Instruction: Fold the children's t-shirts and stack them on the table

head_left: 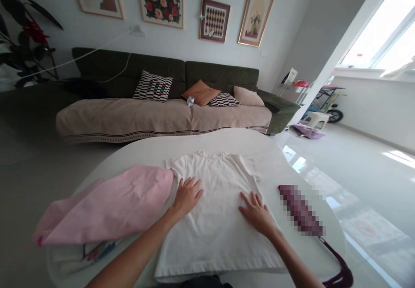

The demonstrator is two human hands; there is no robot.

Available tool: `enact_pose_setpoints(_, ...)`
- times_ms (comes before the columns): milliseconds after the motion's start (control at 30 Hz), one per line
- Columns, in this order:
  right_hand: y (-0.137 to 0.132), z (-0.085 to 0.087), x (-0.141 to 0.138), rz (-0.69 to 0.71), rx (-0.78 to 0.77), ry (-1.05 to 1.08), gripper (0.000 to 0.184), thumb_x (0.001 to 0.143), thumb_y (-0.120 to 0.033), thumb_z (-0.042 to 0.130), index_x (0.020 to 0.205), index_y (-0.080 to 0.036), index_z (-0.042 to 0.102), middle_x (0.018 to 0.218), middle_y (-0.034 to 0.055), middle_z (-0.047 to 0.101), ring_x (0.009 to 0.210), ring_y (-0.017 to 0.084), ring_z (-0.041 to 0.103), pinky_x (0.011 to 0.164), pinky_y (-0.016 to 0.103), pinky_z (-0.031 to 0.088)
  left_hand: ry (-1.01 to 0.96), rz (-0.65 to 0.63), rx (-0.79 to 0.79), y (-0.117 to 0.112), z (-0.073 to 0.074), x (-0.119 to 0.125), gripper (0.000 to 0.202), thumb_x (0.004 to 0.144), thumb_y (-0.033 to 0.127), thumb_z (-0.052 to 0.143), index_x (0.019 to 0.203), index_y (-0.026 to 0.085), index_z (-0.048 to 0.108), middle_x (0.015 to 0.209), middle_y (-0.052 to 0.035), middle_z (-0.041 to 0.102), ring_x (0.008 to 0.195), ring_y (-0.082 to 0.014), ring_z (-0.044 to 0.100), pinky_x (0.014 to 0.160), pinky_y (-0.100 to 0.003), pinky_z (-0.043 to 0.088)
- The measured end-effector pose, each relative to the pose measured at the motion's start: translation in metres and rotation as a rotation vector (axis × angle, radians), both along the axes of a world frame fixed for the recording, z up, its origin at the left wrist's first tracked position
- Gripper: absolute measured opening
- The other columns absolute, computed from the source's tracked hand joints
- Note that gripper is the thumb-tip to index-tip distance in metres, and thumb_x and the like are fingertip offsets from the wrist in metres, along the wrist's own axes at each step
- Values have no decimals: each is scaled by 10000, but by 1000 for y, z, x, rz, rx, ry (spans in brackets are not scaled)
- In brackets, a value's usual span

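Observation:
A white short-sleeved T-shirt (pixel 217 236) lies spread out on the white table (pixel 129 150), its collar toward the sofa and its hem toward me. My left hand (pixel 187 196) rests flat on the shirt's left side, fingers spread. On the right side of the shirt, my right hand (pixel 256 213) also lies with its fingers apart. Some light creases run across the chest. Neither hand grips anything. Beside the shirt on the left is a pink cloth (pixel 113 206), with a printed white item partly hidden under it.
A dark red item (pixel 301 210), blurred by pixels, lies at the table's right with a dark strap (pixel 335 253) reaching the edge. Behind the table stands a green sofa (pixel 223 74) with several cushions. A white stool (pixel 315 118) stands farther right on the floor.

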State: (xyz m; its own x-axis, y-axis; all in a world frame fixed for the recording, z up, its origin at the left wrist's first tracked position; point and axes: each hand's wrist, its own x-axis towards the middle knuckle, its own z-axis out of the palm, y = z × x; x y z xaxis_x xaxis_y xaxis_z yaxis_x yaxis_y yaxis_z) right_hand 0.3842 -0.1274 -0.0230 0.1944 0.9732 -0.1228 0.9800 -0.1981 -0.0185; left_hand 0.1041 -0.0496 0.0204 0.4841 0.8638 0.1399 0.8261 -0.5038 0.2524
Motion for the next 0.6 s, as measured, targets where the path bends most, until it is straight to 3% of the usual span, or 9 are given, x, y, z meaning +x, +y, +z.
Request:
enact_pose_setpoints(100, 5, 10, 2, 56, 16, 28, 515, 850, -513, 310, 1324, -312, 341, 1363, 117, 336, 1269, 288, 268, 887, 432, 369, 75, 58, 24, 43, -14, 15, 503, 871, 446, 324, 1332, 244, 341, 1438, -75, 240, 1321, -268, 159, 1038, -437, 175)
enact_pose_setpoints(233, 29, 24, 25, 83, 38, 169, 424, 839, -465, 387, 1204, -275, 492, 1145, 72, 555, 1073, 213, 495, 830, 309, 403, 142, 121, 28, 64, -42, 18, 570, 842, 560, 293, 1359, 325, 252, 1448, -67, 213, 1317, -302, 157, 1028, -502, 121)
enact_pose_setpoints(333, 63, 33, 58, -46, 96, 200, 357, 850, -389, 398, 1120, -207, 544, 1037, 76, 608, 965, 184, 558, 799, 266, 399, 137, 118, 73, 65, -54, 15, 577, 836, 580, 271, 1364, 356, 212, 1452, -56, 202, 1317, -303, 155, 1026, -508, 108)
enact_pose_setpoints(433, 101, 35, 89, -219, 182, 153, 358, 872, -302, 331, 1122, -131, 523, 1060, 143, 588, 993, 208, 548, 805, 291, 392, 134, 118, 92, 67, -58, 15, 571, 834, 583, 264, 1363, 376, 198, 1455, -42, 196, 1317, -306, 152, 1021, -515, 112)
enact_pose_setpoints(600, 151, 18, 111, -441, 258, 138, 391, 855, -309, 355, 1111, -59, 511, 1014, 207, 598, 990, 238, 558, 775, 310, 415, 137, 133, 96, 70, -63, 17, 607, 828, 590, 263, 1377, 354, 159, 1461, -24, 176, 1328, -293, 113, 1029, -511, 110)
